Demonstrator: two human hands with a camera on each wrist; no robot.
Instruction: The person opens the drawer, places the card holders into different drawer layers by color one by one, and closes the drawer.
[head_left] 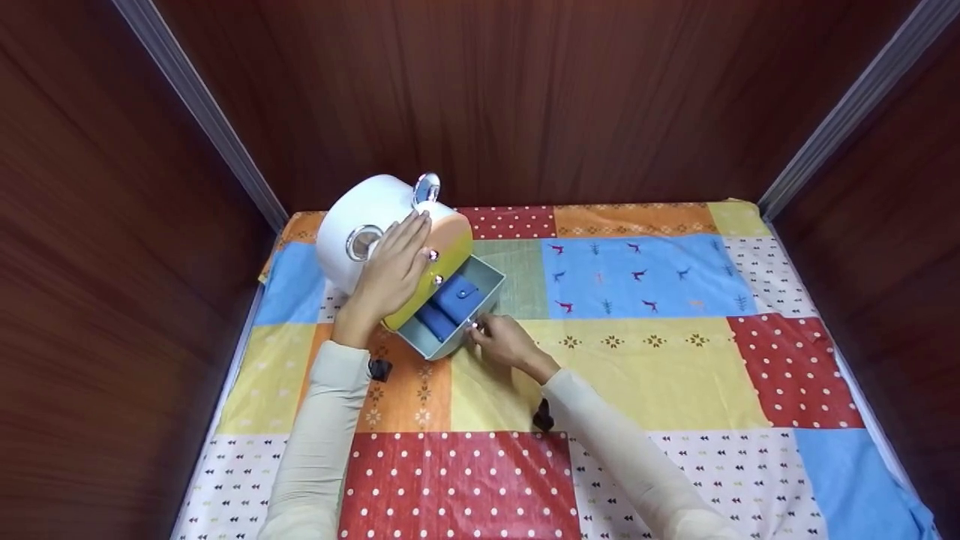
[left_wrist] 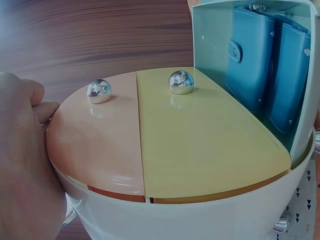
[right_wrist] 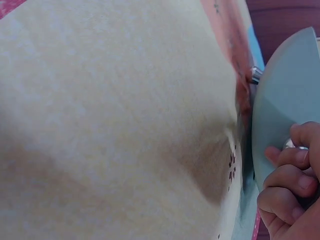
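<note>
A white, rounded drawer box (head_left: 346,217) stands at the back left of the cloth, its front made of an orange drawer (left_wrist: 100,145) and a yellow drawer (left_wrist: 200,145) with silver knobs. Below them a pale green drawer (head_left: 491,279) is pulled out. Two blue snap wallets lie in it, one wallet (left_wrist: 250,55) beside the other wallet (left_wrist: 290,75). My left hand (head_left: 394,262) rests on top of the box with fingers extended, near the orange drawer's edge. My right hand (head_left: 506,341) pinches the silver knob (right_wrist: 290,144) on the pale green drawer's front.
A patchwork cloth (head_left: 637,375) covers the table. Dark wooden panels (head_left: 525,97) enclose it at the back and both sides. On the box are a shiny oval piece (head_left: 427,189) and a round silver ring (head_left: 363,243); small silver feet (right_wrist: 256,75) show underneath.
</note>
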